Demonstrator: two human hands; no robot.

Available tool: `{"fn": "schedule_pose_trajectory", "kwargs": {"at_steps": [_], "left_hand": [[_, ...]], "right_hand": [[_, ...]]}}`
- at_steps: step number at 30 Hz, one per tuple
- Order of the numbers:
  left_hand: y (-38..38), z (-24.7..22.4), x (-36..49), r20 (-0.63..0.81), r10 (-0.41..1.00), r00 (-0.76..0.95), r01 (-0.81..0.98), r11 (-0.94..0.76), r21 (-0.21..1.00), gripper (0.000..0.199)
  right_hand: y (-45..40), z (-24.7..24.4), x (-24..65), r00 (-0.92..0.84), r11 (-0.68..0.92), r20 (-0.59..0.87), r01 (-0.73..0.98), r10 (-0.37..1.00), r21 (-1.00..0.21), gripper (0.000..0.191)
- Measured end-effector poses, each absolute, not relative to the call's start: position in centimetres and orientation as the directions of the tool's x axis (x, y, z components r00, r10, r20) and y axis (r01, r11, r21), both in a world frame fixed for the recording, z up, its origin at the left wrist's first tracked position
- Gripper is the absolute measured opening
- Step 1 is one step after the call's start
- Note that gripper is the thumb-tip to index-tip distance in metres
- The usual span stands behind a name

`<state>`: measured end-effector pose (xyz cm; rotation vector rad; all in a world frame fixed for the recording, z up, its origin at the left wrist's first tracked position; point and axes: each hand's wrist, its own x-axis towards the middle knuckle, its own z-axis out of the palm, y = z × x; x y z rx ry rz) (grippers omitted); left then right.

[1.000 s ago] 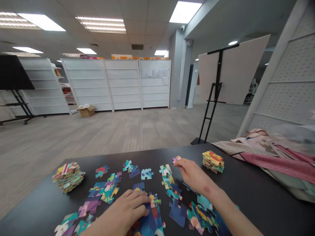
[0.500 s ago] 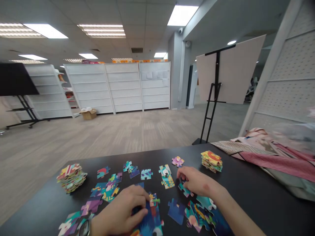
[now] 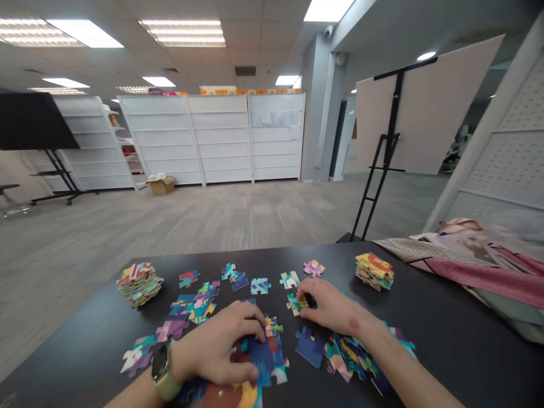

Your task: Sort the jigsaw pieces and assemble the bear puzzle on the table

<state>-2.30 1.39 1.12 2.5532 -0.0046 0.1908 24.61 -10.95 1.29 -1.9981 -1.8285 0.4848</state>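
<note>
My left hand (image 3: pixel 225 343) lies over a joined section of jigsaw puzzle (image 3: pixel 261 357), mostly dark blue with a brown and yellow figure. Its thumb and fingers are apart, touching the section's surface. My right hand (image 3: pixel 329 306) has its thumb and fingertips closed at the right edge of a teal and yellow puzzle piece (image 3: pixel 294 305), which lies flat on the table. Just beyond is a white and teal piece (image 3: pixel 289 280), apart from it. A dark blue piece (image 3: pixel 310 347) lies between the hands, beside a colourful cluster of pieces (image 3: pixel 351 354) partly under my right forearm.
Stacks of puzzle pieces stand at the left (image 3: pixel 139 284) and right (image 3: pixel 374 271) of the black table (image 3: pixel 170 266). Other pieces, including a purple one (image 3: pixel 313 268), lie across the middle and left. Folded fabric (image 3: pixel 463 266) lies at the right edge.
My right hand has moved left from a teal piece to the teal and yellow one. That piece has separated from the white and teal one. The view has shifted slightly.
</note>
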Motion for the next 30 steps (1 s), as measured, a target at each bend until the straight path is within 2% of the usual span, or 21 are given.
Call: {"fn": "schedule_pose_trajectory", "kwargs": {"at_steps": [6,9,13,16,20,23,24,26,30], "left_hand": [[1.6,0.9,-2.3,0.128,0.047,0.991,-0.026,-0.853,0.521,0.037],[1.7,0.8,-2.3,0.14,0.042,0.989,-0.037,-0.855,0.517,0.036],[1.6,0.6,-2.3,0.156,0.047,0.987,-0.041,-0.853,0.52,0.036],[1.6,0.6,-2.5,0.158,0.043,0.987,-0.043,-0.862,0.505,0.036],[1.6,0.7,-2.6,0.175,0.019,0.984,-0.072,-0.863,0.499,0.037],[1.7,0.7,-2.7,0.2,0.017,0.98,-0.087,-0.862,0.499,0.037],[1.8,0.6,-2.8,0.208,0.017,0.978,-0.091,-0.862,0.499,0.037],[1.8,0.5,-2.9,0.216,0.017,0.976,-0.096,-0.86,0.501,0.037],[1.7,0.5,-3.0,0.222,0.021,0.975,-0.095,-0.86,0.502,0.038]], "right_hand": [[-10.8,1.5,24.4,0.074,-0.036,0.052,0.851,0.996,-0.523,0.047],[-10.6,1.9,24.2,0.068,0.001,0.107,0.841,0.992,-0.541,0.037],[-10.6,3.2,23.9,0.176,-0.051,0.171,0.824,0.969,-0.564,0.02],[-11.5,4.3,23.0,0.226,-0.073,0.188,0.802,0.956,-0.593,0.016],[-14.8,3.6,19.9,0.275,-0.113,0.107,0.678,0.956,-0.726,0.027],[-17.7,0.6,17.0,0.336,-0.192,0.014,0.572,0.942,-0.798,0.015],[-18.7,-0.6,16.3,0.368,-0.23,-0.017,0.544,0.93,-0.807,0.017],[-20.4,-2.5,15.3,0.424,-0.24,0.039,0.583,0.905,-0.776,0.021],[-23.2,-3.9,15.2,0.488,-0.175,0.311,0.721,0.815,-0.671,0.018]]}}
